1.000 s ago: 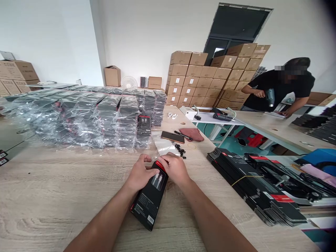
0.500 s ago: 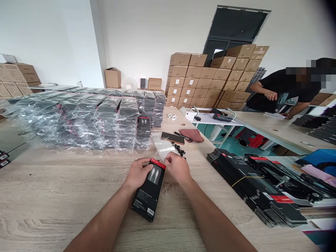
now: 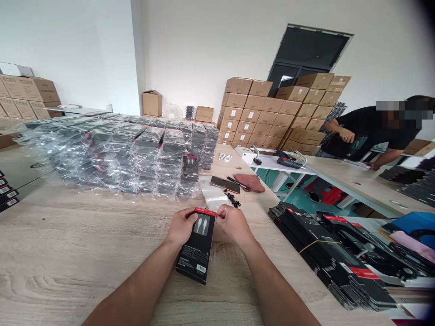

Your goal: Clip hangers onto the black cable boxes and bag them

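A black cable box point(image 3: 197, 246) with a red top edge and a small window lies tilted on the wooden table point(image 3: 68, 253), its far end lifted. My left hand point(image 3: 181, 226) grips the box's upper left side. At the box's upper right corner my right hand point(image 3: 234, 224) is closed in a pinch, its thumb and fingers at the red edge. Just beyond the hands lie clear plastic bags point(image 3: 214, 194) and several small black parts point(image 3: 233, 199).
Stacks of bagged black boxes point(image 3: 129, 154) fill the table's far left. A phone point(image 3: 224, 184), pen and reddish pouch point(image 3: 250, 182) lie beyond. Flat black cartons point(image 3: 326, 253) are piled at right. A person in black point(image 3: 370, 131) works at another table; cardboard boxes point(image 3: 272, 108) line the wall.
The box has swung closer to upright along my view and slid slightly away. My right hand has moved off the box's top face to its right corner. The view has tilted up.
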`<move>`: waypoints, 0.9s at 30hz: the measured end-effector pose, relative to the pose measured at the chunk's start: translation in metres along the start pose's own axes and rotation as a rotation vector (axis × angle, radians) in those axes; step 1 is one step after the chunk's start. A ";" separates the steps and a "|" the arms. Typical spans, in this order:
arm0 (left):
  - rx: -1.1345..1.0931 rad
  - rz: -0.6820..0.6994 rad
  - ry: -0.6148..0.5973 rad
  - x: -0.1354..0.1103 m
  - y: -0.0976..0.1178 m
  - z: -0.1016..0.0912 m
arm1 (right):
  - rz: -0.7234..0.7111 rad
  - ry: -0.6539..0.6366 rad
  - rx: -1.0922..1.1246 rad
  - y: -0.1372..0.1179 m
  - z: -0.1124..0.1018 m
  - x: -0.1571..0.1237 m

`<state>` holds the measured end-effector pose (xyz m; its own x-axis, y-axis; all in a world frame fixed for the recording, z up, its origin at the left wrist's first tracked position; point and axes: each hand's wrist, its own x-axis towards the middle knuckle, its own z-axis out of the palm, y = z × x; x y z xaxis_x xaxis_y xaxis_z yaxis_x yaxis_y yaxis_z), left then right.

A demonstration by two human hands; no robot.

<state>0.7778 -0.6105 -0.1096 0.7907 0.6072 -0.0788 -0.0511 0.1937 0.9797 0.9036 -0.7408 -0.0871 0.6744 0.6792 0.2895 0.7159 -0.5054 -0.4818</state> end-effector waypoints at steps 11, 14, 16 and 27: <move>-0.176 0.197 0.124 -0.001 0.007 0.004 | -0.137 0.163 0.342 -0.022 -0.009 -0.004; -0.214 0.367 0.094 -0.006 0.016 0.004 | 0.000 0.155 0.708 -0.032 -0.010 -0.004; -0.228 0.448 0.054 -0.011 0.027 0.003 | 0.057 0.135 0.917 -0.039 -0.013 -0.005; 0.248 0.256 -0.293 -0.028 0.060 -0.045 | -0.138 -0.432 0.808 -0.036 -0.034 -0.014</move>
<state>0.7249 -0.5817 -0.0571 0.9125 0.3613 0.1917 -0.1475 -0.1462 0.9782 0.8744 -0.7499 -0.0459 0.3505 0.9272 0.1322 0.3322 0.0089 -0.9432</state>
